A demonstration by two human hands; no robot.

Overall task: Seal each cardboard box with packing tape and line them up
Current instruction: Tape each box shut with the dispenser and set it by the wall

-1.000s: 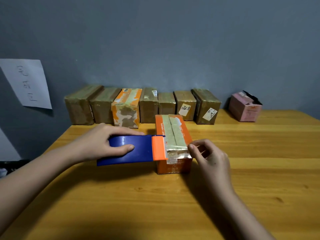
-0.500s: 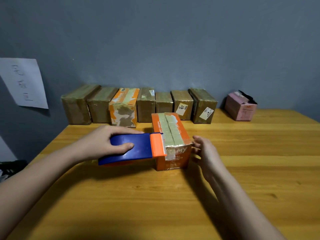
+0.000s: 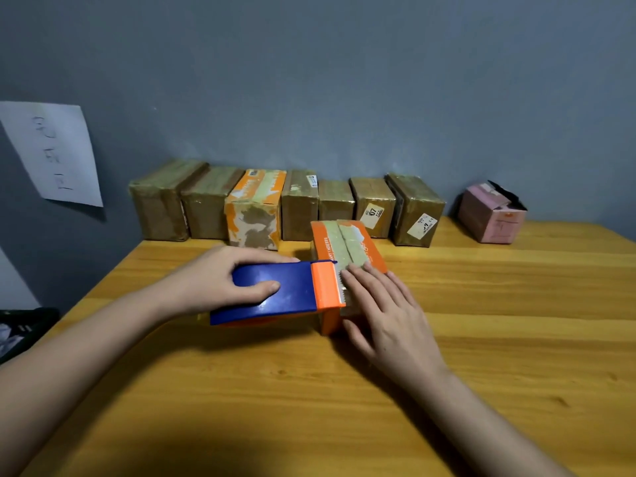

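Wall point(image 3: 344, 80): flat blue-grey, matte, evenly lit, dimmer toward the left. White paper sheet point(image 3: 51, 153) with handwritten marks stuck on it at far left, tilted. Tabletop point(image 3: 516, 339): yellow-orange wood grain with plank seams, far edge butted against the wall. Soft shadows fall on its near left. Dark clutter point(image 3: 24, 328) beyond its left edge, unclear.

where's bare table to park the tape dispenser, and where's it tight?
Free: the near table between the two forearms; the right side beyond the right hand; the gap between the row of boxes and the pink box. Tight: the back edge by the wall, and around the orange box, where the left hand holds the tape dispenser.
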